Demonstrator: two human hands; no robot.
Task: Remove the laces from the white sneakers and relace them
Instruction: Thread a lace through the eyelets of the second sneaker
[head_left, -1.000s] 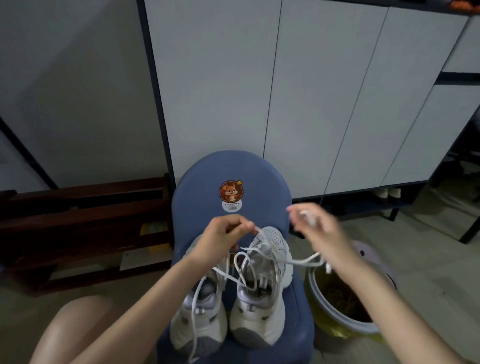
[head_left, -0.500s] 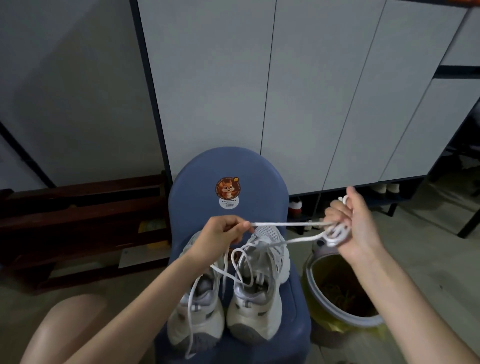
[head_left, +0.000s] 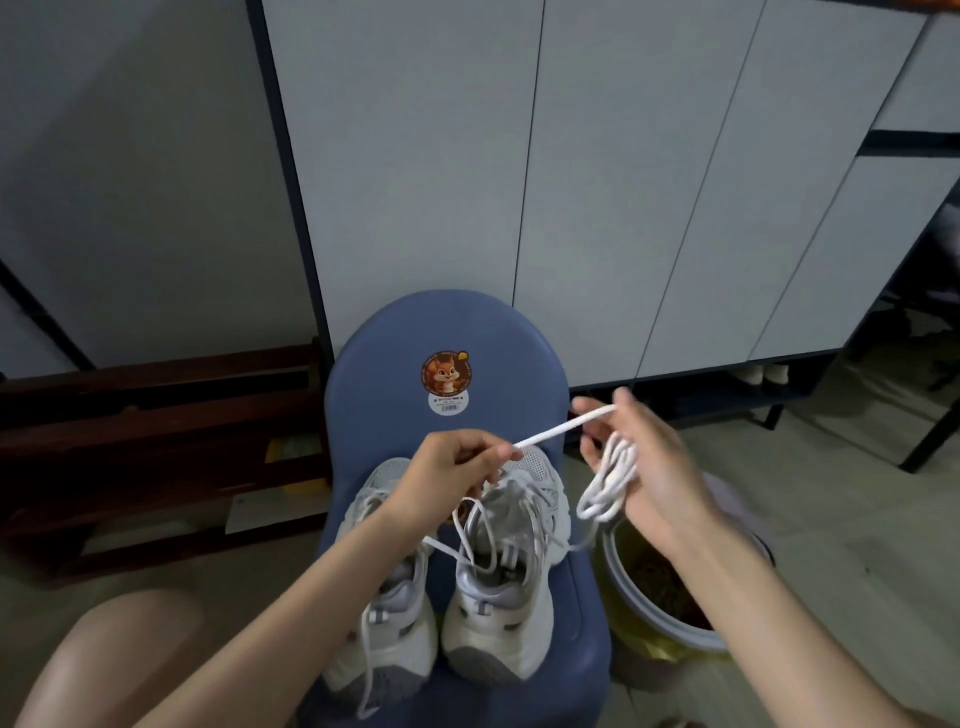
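Now, shoes: white pair (head_left: 447, 587) on the chair (head_left: 384, 395), heels at its near edge, toes toward the backrest.
Lace (head_left: 561, 430): soft, light, limp cord; likely tangles, best pinched near its stiff tip.
Left hand (head_left: 452, 470): pinches the lace above the shoes.
Right hand (head_left: 649, 467): fingers curled round coiled loops, beyond the chair's right edge.

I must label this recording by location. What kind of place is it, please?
Probably a home entryway or hallway. Tall white cabinet doors line the wall with shoes stored underneath, a dark wooden rack stands nearby, and a lined bin sits beside the blue chair.
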